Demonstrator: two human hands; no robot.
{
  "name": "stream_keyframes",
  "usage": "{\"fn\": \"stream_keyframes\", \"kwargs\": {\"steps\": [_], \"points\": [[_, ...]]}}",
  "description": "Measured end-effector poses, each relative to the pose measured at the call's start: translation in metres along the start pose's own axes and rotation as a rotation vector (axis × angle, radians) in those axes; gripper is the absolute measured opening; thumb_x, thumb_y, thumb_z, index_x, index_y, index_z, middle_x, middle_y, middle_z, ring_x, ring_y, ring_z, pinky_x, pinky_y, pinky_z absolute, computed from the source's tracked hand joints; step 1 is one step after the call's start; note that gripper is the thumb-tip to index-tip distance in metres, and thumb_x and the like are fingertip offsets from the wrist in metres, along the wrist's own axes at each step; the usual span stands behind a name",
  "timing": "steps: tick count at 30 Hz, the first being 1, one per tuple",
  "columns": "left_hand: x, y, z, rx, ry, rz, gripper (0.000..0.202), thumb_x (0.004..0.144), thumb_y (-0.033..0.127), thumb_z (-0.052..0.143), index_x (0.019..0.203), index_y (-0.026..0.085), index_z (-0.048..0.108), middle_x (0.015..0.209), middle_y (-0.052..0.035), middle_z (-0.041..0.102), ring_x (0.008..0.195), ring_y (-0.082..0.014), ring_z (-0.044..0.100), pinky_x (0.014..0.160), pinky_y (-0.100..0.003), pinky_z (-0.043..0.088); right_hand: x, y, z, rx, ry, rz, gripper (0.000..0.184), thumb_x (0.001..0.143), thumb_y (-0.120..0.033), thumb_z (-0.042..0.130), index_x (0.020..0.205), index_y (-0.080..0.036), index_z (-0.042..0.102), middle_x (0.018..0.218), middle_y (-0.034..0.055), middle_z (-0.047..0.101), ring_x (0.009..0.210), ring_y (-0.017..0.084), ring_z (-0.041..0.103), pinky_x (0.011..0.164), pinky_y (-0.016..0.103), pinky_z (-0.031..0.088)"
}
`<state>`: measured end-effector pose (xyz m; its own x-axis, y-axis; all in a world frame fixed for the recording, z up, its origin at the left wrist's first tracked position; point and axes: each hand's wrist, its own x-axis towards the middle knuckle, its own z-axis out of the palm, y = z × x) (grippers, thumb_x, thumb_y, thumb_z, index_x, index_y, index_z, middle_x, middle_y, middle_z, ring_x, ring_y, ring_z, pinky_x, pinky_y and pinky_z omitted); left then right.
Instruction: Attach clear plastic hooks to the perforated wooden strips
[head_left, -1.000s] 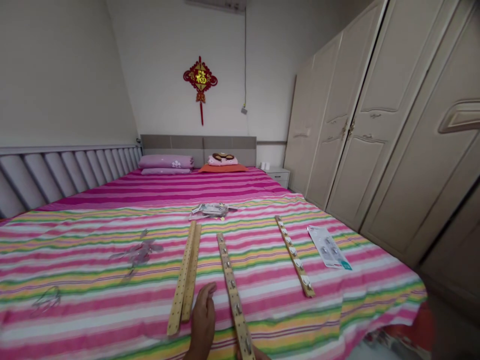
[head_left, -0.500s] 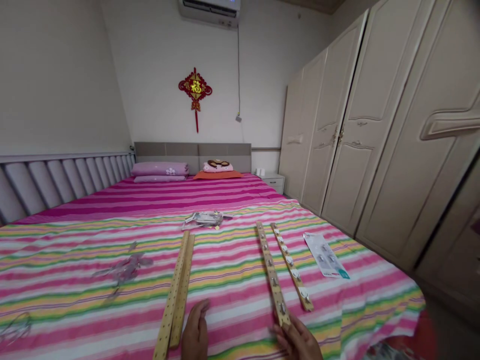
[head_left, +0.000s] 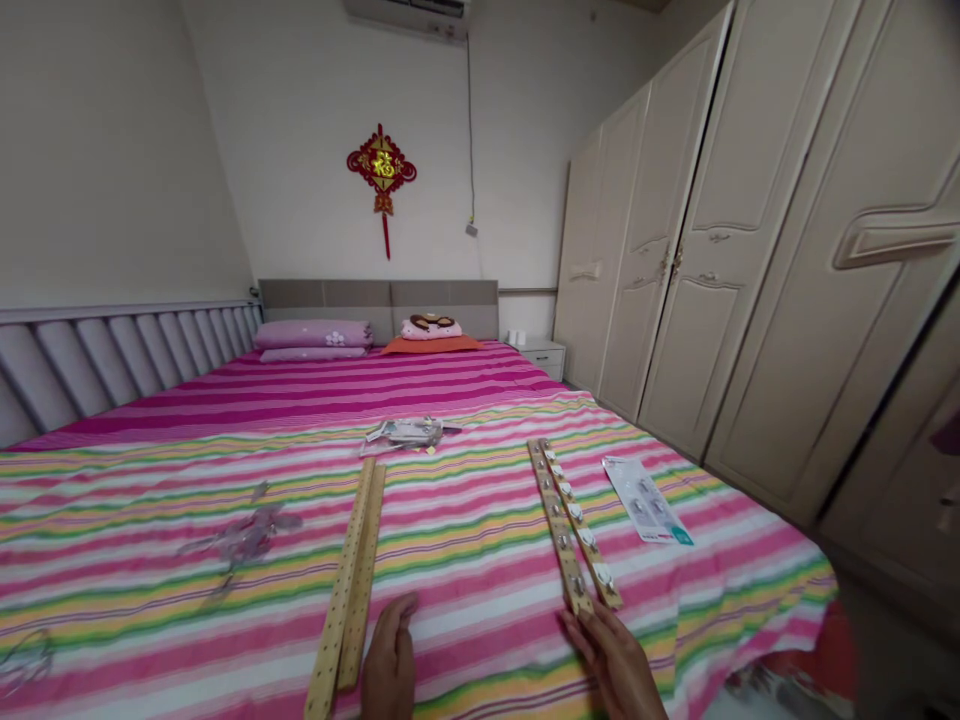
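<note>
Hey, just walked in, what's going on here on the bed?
A person's right hand holds the near end of a strip with metal pieces, close beside a strip with white pieces. Their left hand is next to two strips with holes, with nothing seen in its grip. A flat package lies to the right on the striped cover.
</note>
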<state>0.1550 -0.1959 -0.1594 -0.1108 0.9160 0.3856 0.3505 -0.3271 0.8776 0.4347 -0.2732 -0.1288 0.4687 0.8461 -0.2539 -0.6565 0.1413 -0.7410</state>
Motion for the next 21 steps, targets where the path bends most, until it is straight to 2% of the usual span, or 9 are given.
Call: {"fn": "stream_keyframes", "kwargs": {"steps": [9, 15, 21], "points": [[-0.001, 0.003, -0.001, 0.028, -0.025, 0.009, 0.034, 0.084, 0.035, 0.042, 0.107, 0.018, 0.061, 0.11, -0.0099, 0.065, 0.106, -0.0256, 0.061, 0.094, -0.045, 0.049, 0.003, -0.005, -0.005, 0.016, 0.016, 0.04, 0.042, 0.042, -0.02, 0.09, 0.076, -0.014, 0.067, 0.075, 0.0018, 0.075, 0.075, 0.022, 0.073, 0.07, 0.024, 0.061], [-0.001, 0.005, -0.001, 0.018, -0.03, -0.014, 0.035, 0.083, 0.035, 0.042, 0.107, 0.018, 0.061, 0.111, -0.0098, 0.065, 0.107, -0.0256, 0.06, 0.095, -0.045, 0.048, 0.002, -0.01, -0.006, -0.014, 0.029, 0.02, 0.041, 0.042, -0.022, 0.09, 0.073, -0.014, 0.064, 0.07, 0.0007, 0.074, 0.072, 0.02, 0.073, 0.069, 0.023, 0.061], [-0.002, 0.008, -0.001, -0.014, -0.011, -0.03, 0.035, 0.081, 0.035, 0.044, 0.105, 0.017, 0.062, 0.11, -0.0098, 0.065, 0.106, -0.0253, 0.06, 0.096, -0.045, 0.047, 0.005, -0.019, -0.015, -0.088, 0.042, -0.008, 0.038, 0.045, -0.02, 0.088, 0.072, -0.012, 0.063, 0.071, 0.0032, 0.074, 0.075, 0.023, 0.073, 0.068, 0.023, 0.062]]}}
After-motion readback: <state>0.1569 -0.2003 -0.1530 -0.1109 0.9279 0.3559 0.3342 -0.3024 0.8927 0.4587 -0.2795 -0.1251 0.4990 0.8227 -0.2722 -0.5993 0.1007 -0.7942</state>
